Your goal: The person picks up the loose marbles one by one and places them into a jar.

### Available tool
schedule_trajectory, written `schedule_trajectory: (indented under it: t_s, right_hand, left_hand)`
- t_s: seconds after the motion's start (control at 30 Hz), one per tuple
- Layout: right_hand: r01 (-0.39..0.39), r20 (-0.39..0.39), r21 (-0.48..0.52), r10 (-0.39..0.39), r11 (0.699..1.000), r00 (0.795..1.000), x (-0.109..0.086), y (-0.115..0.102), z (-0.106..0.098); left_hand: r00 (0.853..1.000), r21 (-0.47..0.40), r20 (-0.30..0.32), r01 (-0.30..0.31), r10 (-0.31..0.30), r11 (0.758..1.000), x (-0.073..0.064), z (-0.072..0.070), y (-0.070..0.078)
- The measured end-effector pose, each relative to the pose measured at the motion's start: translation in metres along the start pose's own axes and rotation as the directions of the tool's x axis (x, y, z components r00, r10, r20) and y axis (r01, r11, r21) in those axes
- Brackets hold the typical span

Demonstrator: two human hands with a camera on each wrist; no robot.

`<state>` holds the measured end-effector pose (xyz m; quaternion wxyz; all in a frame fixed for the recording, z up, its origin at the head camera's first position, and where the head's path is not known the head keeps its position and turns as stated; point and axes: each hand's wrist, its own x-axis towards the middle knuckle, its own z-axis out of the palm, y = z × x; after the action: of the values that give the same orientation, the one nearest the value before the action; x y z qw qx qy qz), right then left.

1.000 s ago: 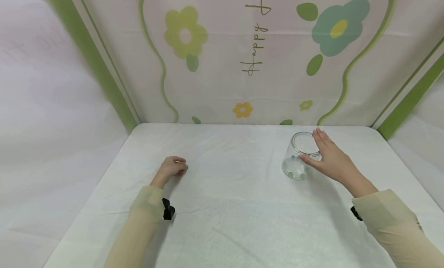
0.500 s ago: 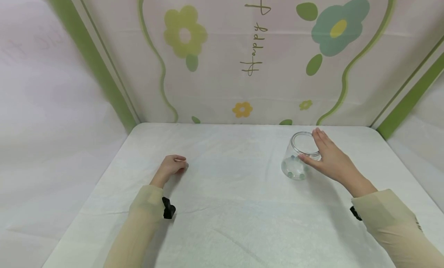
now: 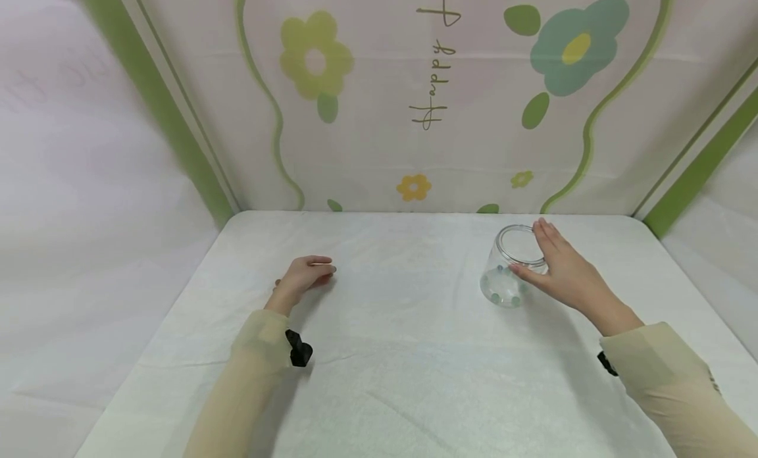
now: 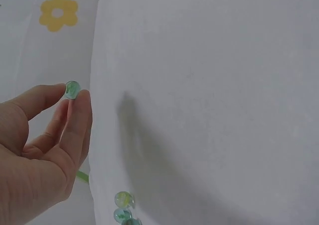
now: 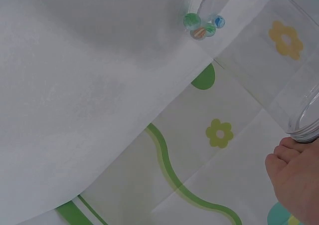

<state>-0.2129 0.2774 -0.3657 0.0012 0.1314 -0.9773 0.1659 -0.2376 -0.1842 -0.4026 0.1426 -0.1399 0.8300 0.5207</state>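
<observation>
My left hand [image 3: 303, 275] is above the left part of the table. Its thumb and fingertips pinch a clear green glass marble [image 4: 73, 90], which shows best in the left wrist view. Toward the right stands a clear jar [image 3: 495, 257], upright and without a lid on its mouth. Several marbles [image 5: 192, 21] lie at its bottom, mostly green, one with orange and one with blue. My right hand [image 3: 567, 274] holds the jar at the rim, thumb on the near side and fingers along the right side. Part of the rim is hidden behind this hand.
A few loose marbles [image 4: 124, 200] lie on the table near the left wrist, mostly hidden by the hand in the head view. A white cloth covers the table [image 3: 391, 353]. Behind it hangs a flower-printed curtain [image 3: 367, 135], with white side walls.
My left hand has moved a little to the right and away from me, still pinching the marble; a loose marble shows behind its wrist. My right hand and the jar have stayed put.
</observation>
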Motion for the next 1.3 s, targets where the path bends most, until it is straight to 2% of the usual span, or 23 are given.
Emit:
schedule_trajectory:
  t_s: [0.13, 0.27, 0.5, 0.7, 0.97, 1.13, 1.3]
  right_hand:
    - [-0.001, -0.001, 0.004, 0.001, 1.000, 1.000, 0.000, 0.000, 0.000]
    - [-0.004, 0.003, 0.004, 0.004, 1.000, 1.000, 0.000, 0.001, 0.000]
    - [-0.003, 0.006, 0.003, 0.003, 1.000, 1.000, 0.000, 0.000, -0.001]
    - [-0.004, 0.002, 0.001, 0.004, 1.000, 1.000, 0.000, 0.000, -0.001]
    - [-0.003, 0.005, -0.006, 0.003, 1.000, 1.000, 0.000, -0.001, -0.001]
    - [-0.001, 0.007, -0.004, 0.001, 1.000, 1.000, 0.000, -0.001, -0.001]
    - [0.000, 0.008, 0.000, 0.000, 1.000, 1.000, 0.000, 0.000, -0.001]
  left_hand:
    - [0.999, -0.115, 0.043, 0.002, 0.003, 0.993, 0.000, 0.007, 0.008]
    - [0.996, -0.208, 0.088, -0.014, 0.033, 0.978, 0.002, 0.015, 0.018]
    - [0.991, -0.271, 0.112, -0.041, 0.074, 0.962, 0.002, 0.028, 0.042]
    - [0.986, -0.346, 0.137, -0.041, 0.094, 0.938, -0.001, 0.043, 0.065]
    - [0.975, -0.392, 0.171, -0.063, 0.140, 0.918, -0.010, 0.067, 0.100]
    - [0.965, -0.390, 0.200, -0.081, 0.170, 0.917, -0.017, 0.084, 0.120]
    - [0.949, -0.386, 0.240, -0.102, 0.207, 0.917, -0.023, 0.103, 0.137]
